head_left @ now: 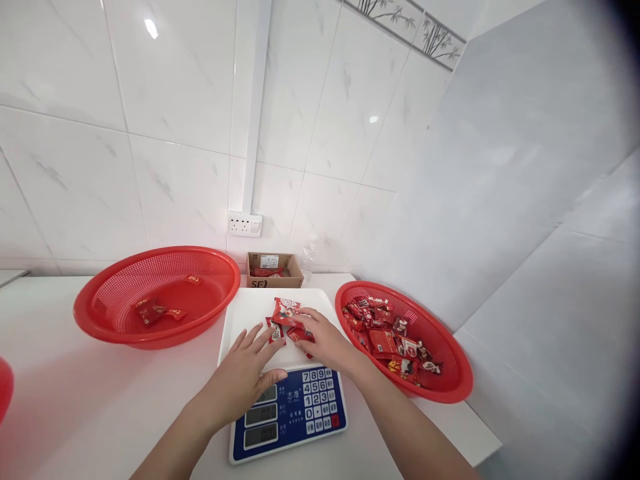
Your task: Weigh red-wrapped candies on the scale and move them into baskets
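Note:
A digital scale (240,313) with a white pan and a blue keypad stands in front of me. Several red snack packets (286,312) lie on its pan. My left hand (245,375) lies flat over the pan's near edge, fingers spread, its fingertips touching one small packet (275,332). My right hand (325,340) reaches onto the pan from the right, and its curled fingers close on a red packet (299,335).
A large red basket (100,313) with a few packets stands at the left. A second red basket (450,383) at the right holds several packets. A small cardboard box (275,271) stands at the tiled wall, under a socket (245,225). The white counter's edge (487,448) runs at the right.

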Motion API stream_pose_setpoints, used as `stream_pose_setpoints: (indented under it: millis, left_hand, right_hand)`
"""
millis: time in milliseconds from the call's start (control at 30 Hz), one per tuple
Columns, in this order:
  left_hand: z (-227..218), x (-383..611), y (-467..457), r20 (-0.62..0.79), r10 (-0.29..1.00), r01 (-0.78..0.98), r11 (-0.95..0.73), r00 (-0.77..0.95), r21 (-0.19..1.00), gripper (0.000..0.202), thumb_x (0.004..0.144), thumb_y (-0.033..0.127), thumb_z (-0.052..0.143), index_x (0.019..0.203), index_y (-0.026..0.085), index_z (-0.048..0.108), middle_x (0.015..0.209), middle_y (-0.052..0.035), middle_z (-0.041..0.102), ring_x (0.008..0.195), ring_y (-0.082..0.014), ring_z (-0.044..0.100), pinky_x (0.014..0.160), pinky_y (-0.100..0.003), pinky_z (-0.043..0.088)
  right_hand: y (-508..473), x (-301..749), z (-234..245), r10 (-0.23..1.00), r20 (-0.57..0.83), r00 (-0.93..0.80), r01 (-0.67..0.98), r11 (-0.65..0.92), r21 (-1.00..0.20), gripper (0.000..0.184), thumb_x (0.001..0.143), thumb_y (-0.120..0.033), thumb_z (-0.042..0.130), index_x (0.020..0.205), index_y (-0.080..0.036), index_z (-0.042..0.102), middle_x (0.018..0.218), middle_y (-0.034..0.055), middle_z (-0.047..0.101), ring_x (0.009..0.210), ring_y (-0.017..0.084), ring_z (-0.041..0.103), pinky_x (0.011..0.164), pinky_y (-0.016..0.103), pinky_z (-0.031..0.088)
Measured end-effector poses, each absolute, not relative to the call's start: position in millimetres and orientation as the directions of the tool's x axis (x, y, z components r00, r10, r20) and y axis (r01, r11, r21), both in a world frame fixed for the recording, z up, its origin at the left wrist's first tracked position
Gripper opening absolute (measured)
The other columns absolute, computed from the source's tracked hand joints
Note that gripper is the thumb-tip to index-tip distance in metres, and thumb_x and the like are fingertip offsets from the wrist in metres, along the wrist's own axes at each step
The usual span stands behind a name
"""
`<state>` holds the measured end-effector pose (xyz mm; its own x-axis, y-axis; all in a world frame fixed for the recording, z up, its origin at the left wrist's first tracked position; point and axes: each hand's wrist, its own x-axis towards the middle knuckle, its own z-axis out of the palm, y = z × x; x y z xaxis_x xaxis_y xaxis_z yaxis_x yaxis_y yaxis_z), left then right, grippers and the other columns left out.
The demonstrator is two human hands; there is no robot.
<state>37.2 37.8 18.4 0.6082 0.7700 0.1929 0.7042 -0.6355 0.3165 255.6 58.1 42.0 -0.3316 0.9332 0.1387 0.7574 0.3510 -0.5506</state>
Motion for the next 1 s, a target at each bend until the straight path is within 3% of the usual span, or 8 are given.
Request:
stream_pose_setpoints:
  millis: [233, 433, 600, 800, 1000]
  left_hand:
    - [17.5, 41.6, 36.4, 0.137, 0.769, 0.713, -0.633, 0.625, 0.303, 0.058, 0.087, 0.059, 0.029, 0.137, 0.032, 0.036, 0.147, -0.0045, 0.033, 0.137, -0.0291, 0.021, 0.11, -0.054, 0.022]
    - [22.2, 42.3, 35.1, 0.091, 0.778, 0.722, -0.614, 0.622, 0.319, 0.061, 0.087, 0.061, 0.025, 0.138, 0.029, 0.036, 0.148, -0.006, 0.03, 0.137, -0.0274, 0.021, 0.111, -0.052, 0.02]
    - [20.8, 41.3, 36.3, 0.105, 0.784, 0.728, -0.61, 0.612, 0.312, 0.06, 0.087, 0.061, 0.024, 0.138, 0.029, 0.036, 0.147, -0.0064, 0.033, 0.136, -0.0272, 0.024, 0.11, -0.051, 0.023]
    - [22.9, 38.7, 36.6, 0.108, 0.815, 0.761, -0.572, 0.569, 0.308, 0.061, 0.088, 0.06, 0.024, 0.135, 0.027, 0.042, 0.144, -0.0072, 0.039, 0.135, -0.028, 0.026, 0.109, -0.05, 0.024]
    - [22.6, 37.0, 39.5, 0.096, 0.859, 0.812, -0.508, 0.503, 0.286, 0.056, 0.089, 0.055, 0.029, 0.134, 0.025, 0.042, 0.143, -0.0081, 0.04, 0.136, -0.0292, 0.025, 0.109, -0.051, 0.024]
  right_hand:
    - [55.7, 270.8, 42.0, 0.95, 0.123, -0.286, 0.82, 0.31, -0.481, 0.036, 0.079, -0.021, 0.055, 0.115, -0.023, 0.058, 0.122, 0.0058, 0.054, 0.111, 0.02, 0.052, 0.096, 0.033, 0.039]
    - [64.6, 277.8, 29.1, 0.974, 0.132, -0.187, 0.907, 0.222, -0.358, 0.032, 0.082, -0.017, 0.048, 0.112, -0.021, 0.059, 0.117, 0.0064, 0.059, 0.105, 0.021, 0.056, 0.087, 0.032, 0.042]
    - [62.6, 273.2, 30.2, 0.971, 0.151, -0.187, 0.902, 0.231, -0.365, 0.031, 0.086, -0.019, 0.044, 0.113, -0.019, 0.059, 0.116, 0.008, 0.059, 0.108, 0.021, 0.053, 0.09, 0.033, 0.041]
    - [58.1, 262.1, 34.8, 0.955, 0.175, -0.24, 0.848, 0.294, -0.44, 0.038, 0.084, -0.039, 0.053, 0.119, -0.023, 0.057, 0.118, 0.0069, 0.059, 0.113, 0.022, 0.05, 0.096, 0.035, 0.037]
    - [63.0, 268.1, 32.1, 0.968, 0.151, -0.202, 0.867, 0.248, -0.432, 0.037, 0.081, -0.025, 0.053, 0.118, -0.023, 0.059, 0.122, 0.0065, 0.058, 0.114, 0.023, 0.05, 0.098, 0.037, 0.037]
